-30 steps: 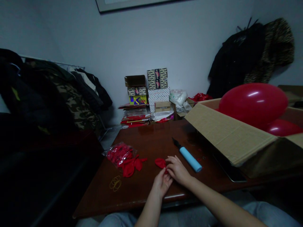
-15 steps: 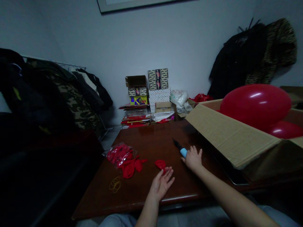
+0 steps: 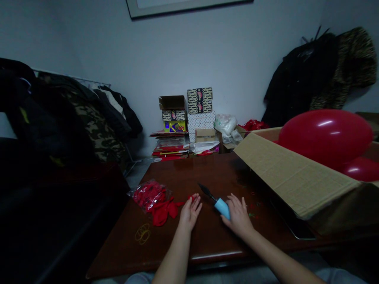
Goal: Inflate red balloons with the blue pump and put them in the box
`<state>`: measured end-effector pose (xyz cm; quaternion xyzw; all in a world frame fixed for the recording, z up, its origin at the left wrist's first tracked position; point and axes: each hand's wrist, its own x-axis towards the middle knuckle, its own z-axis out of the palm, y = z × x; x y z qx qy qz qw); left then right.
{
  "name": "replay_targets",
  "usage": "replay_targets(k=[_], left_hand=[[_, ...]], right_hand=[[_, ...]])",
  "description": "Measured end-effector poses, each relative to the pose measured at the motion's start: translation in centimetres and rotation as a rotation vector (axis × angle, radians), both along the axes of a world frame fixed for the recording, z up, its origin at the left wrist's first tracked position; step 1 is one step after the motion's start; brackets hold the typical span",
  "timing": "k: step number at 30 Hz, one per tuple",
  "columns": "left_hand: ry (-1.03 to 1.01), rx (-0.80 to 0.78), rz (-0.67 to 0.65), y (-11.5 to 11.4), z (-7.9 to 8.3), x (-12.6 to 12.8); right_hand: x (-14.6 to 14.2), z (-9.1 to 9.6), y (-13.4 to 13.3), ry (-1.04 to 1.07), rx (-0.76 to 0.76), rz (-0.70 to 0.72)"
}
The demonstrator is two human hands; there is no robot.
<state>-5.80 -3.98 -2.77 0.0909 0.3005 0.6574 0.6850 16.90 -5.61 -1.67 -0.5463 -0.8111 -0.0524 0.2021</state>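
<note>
My left hand [image 3: 190, 213] is palm-up above the table, its fingers around a limp red balloon [image 3: 191, 197] that is mostly hidden behind them. My right hand [image 3: 239, 216] has closed over the light-blue body of a hand balloon pump [image 3: 222, 208]. The pump's black tapered nozzle points up and left, toward the far side of the table. Left of my left hand lie more flat red balloons [image 3: 162, 212], spilling beside a clear plastic bag of red balloons [image 3: 150, 195]. Several yellow rubber bands [image 3: 143, 234] rest near the table's left edge.
A large open cardboard box [image 3: 296, 173] holding inflated red balloons [image 3: 325, 136] takes up the right side. A dark flat device [image 3: 293, 221] lies beneath its flap. Stacked boxes [image 3: 200, 100] stand behind the brown table [image 3: 177, 169]; coats hang at both sides.
My left hand has moved left and slightly away from me, and the red balloon has shifted with it. My right hand has pulled the pump nearer and to the left.
</note>
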Motion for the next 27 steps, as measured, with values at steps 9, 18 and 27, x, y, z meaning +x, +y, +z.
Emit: replay_targets(k=[9,18,27], left_hand=[[0.107,0.017,0.088,3.1,3.3,-2.9],[0.157,0.053,0.078,2.6,2.5,-2.6],[0.138,0.014,0.084,2.0,2.0,0.1]], right_hand=[[-0.2,0.6,-1.3,0.029,0.121,0.23],[-0.5,0.9,-1.5,0.044,0.095,0.242],[-2.6,2.1,-2.5,0.178,-0.219,0.178]])
